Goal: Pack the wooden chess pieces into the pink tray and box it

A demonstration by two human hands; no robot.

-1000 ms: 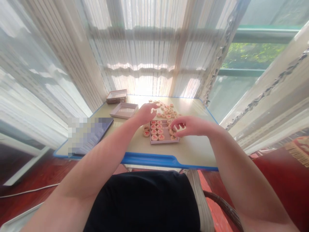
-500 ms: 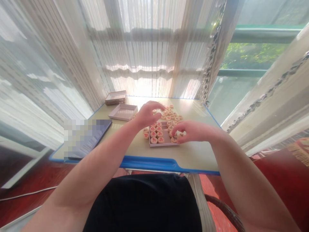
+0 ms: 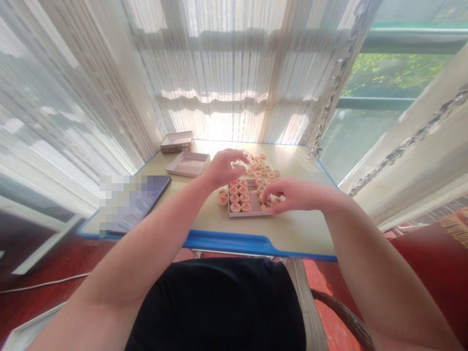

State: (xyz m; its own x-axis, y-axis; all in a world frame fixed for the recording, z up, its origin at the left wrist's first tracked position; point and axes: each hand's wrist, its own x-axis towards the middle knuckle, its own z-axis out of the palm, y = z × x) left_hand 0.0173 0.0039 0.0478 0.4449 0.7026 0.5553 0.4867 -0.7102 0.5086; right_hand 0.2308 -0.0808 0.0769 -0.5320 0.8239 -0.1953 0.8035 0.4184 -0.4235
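Observation:
A shallow grey tray [image 3: 250, 213] lies on the beige table [image 3: 292, 229] and holds several round wooden chess pieces [image 3: 239, 198] with red and black characters. More loose pieces [image 3: 261, 165] lie in a heap behind it. My left hand [image 3: 222, 168] hovers over the heap's near left side, fingers curled downward, what they hold hidden. My right hand [image 3: 296, 195] rests at the tray's right edge, fingertips pinched on a piece [image 3: 266, 206] in the tray's near right corner.
An empty grey box lid [image 3: 188, 164] and a stacked box [image 3: 177, 142] sit at the table's far left. A dark flat object [image 3: 146, 197], partly blurred out, lies on the left. Sheer curtains [image 3: 219, 73] hang behind the table; its blue edge [image 3: 226, 241] faces me.
My left hand has drifted from the heap's far side back toward the tray's upper left. My right hand stays at the tray's right edge, lowering slightly onto a piece.

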